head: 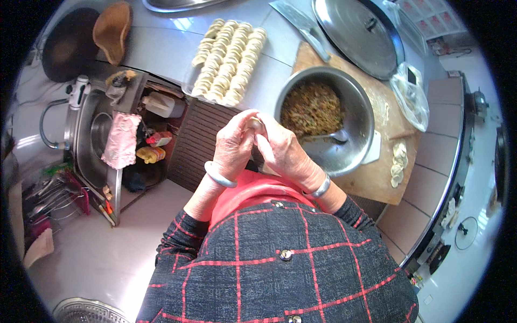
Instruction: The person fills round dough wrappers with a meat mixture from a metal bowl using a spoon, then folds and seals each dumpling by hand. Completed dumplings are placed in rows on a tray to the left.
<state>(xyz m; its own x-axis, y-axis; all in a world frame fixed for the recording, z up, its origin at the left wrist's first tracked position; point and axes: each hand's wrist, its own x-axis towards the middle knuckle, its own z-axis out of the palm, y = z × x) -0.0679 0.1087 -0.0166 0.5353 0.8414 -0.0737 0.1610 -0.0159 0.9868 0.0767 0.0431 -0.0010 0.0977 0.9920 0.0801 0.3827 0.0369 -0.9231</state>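
Observation:
My left hand and my right hand meet in front of my body, fingers pinching a dumpling between them; most of it is hidden by the fingers. Just right of them a steel bowl holds minced filling and a metal spoon. Beyond my hands stands a clear plastic tray with rows of folded dumplings. Dough wrappers, overlapping in a short row, lie on the wooden cutting board right of the bowl.
A cleaver lies with its handle at the board's far edge, near a large metal lid. A plastic bag rests at the board's right edge. At the left are a sink, a pink cloth and an open cabinet holding a plastic jug.

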